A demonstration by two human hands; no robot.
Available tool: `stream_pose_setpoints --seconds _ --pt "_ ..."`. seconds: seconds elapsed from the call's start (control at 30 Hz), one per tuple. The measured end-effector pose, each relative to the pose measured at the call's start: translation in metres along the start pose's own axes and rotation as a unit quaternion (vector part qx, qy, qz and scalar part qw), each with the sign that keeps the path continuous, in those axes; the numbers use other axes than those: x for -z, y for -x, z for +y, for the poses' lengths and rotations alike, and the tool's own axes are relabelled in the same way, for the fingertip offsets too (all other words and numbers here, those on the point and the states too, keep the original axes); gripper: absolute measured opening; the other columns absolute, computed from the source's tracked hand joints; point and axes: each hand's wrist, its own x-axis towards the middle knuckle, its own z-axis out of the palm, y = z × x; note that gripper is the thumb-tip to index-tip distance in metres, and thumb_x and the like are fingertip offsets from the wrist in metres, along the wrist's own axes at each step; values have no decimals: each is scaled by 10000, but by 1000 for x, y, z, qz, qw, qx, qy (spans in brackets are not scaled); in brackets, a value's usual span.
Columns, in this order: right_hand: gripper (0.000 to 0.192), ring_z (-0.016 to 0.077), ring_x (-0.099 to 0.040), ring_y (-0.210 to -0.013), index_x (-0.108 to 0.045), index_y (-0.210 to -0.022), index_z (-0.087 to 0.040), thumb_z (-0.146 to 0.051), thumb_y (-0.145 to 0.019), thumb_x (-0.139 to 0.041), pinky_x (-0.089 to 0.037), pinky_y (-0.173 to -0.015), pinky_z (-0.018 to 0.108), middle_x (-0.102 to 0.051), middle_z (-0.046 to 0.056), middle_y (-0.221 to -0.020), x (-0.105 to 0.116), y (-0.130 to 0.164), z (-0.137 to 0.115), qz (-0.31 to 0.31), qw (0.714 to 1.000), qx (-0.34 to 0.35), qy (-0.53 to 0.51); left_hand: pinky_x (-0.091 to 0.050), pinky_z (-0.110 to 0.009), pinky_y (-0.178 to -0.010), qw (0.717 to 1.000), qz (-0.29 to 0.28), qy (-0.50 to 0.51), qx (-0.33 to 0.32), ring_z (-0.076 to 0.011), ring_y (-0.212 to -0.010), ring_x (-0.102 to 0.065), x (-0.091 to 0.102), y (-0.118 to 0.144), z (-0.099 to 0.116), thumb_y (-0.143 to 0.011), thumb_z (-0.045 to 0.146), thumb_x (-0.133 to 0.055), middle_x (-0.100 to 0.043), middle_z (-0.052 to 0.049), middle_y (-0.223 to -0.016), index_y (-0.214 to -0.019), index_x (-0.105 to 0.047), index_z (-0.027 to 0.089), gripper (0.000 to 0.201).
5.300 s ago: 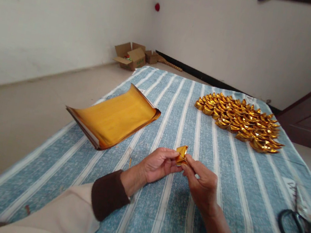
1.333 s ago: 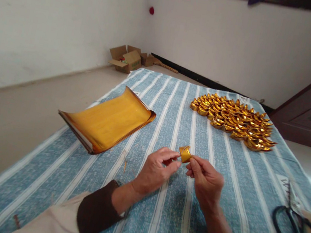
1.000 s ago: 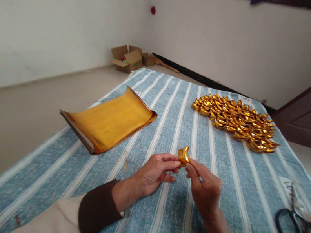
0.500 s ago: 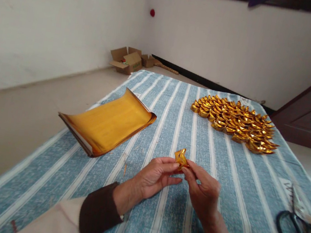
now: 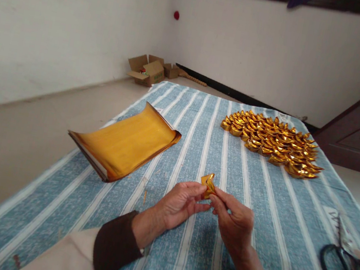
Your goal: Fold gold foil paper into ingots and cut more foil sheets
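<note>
Left hand [image 5: 175, 204] and right hand [image 5: 235, 220] pinch the gold piece [image 5: 207, 180], seemingly steadying it; sheet stack [image 5: 127, 140] at ten o'clock, folded cluster [image 5: 270, 141] at one, apparently for separation

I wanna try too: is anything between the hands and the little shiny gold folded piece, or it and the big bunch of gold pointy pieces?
Nothing visible: left hand and right hand both touch the small shiny gold folded piece. Between it and the cluster of shiny gold pointed pieces, only blue-and-white striped cloth shows.
</note>
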Motion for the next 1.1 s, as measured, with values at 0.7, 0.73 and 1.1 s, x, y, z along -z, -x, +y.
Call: stream_pose_setpoints --seconds 0.7,0.73,1.1 --pt "178 114 -638 -500 -752 -918 -209 -253 -880 -584 -543 -501 221 -737 9 -720 3 -1 -4 -30 999 -25 -26 -502 -295 -801 1000 -15 3 3 -162 -847 -622 5 -3 -3 -688 201 -817 -686 -72 -886 -780 -717 102 168" --pt "180 114 -638 -500 -752 -913 -208 -251 -882 -581 -541 -499 221 -738 10 -723 4 -1 -4 -34 999 -25 -24 -499 -296 -808 1000 -14 2 4 -161 -845 -623 5 -3 -3 -692 200 -815 -686 -71 -885 -780 -715 101 166" --pt "186 120 -645 -508 -740 -974 -199 -269 -875 -599 -557 -542 233 -750 20 -769 3 -3 -5 -6 1000 -16 8 -509 -250 -759 1000 8 11 0 -137 -803 -625 4 -4 -2 -662 187 -838 -681 -60 -856 -786 -711 95 200"
